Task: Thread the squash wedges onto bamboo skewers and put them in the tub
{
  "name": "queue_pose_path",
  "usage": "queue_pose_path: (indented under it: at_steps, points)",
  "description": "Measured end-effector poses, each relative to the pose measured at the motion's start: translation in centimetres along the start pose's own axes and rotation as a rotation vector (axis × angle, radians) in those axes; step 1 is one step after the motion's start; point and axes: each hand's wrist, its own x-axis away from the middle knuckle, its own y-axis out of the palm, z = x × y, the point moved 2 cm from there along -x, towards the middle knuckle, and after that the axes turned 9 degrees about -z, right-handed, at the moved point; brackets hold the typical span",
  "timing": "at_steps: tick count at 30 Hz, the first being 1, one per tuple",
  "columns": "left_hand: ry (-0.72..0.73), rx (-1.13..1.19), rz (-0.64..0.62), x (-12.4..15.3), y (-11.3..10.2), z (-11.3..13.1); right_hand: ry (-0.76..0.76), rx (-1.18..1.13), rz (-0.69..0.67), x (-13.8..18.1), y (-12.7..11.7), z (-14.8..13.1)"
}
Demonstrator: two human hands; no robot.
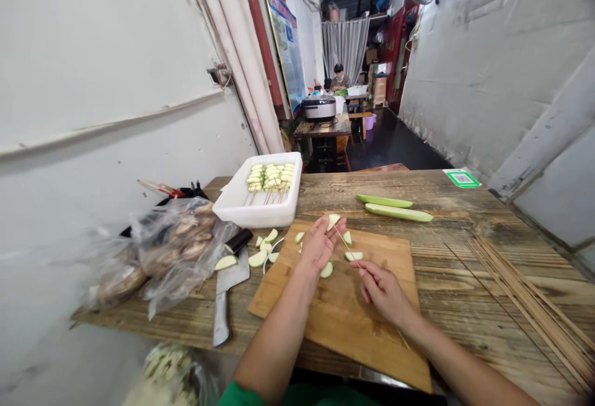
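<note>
Over the wooden cutting board (372, 331), my left hand (320, 245) is closed around a pale green vegetable slice (333, 220), which looks like zucchini. My right hand (383, 291) pinches a thin bamboo skewer (346, 245), whose far end meets that slice. Whether the tip has gone through it is too small to tell. Loose cut slices (326, 269) lie on the board under and between my hands. A white tray (223, 207) beyond the board's left side holds several skewers of slices (272, 176). Two long zucchini halves (398, 212) rest behind the board.
A cleaver (223, 307) lies left of the board, near more cut slices (258, 258). Plastic bags of food (181, 245) crowd the table's left side. Long bamboo skewers (530, 307) are spread at the right. A person (340, 79) sits at a far table.
</note>
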Motion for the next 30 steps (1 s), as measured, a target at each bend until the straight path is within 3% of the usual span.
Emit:
queue_pose_path:
  at_steps: [8, 30]
  points:
    - [-0.036, 0.061, 0.172, -0.3, -1.3, 0.7, 0.108, -0.049, -0.069, 0.2, 0.2, 0.0]
    - [-0.026, -0.01, 0.133, 0.2, -0.8, 0.6, 0.074, -0.009, -0.014, 0.2, 0.1, 0.5]
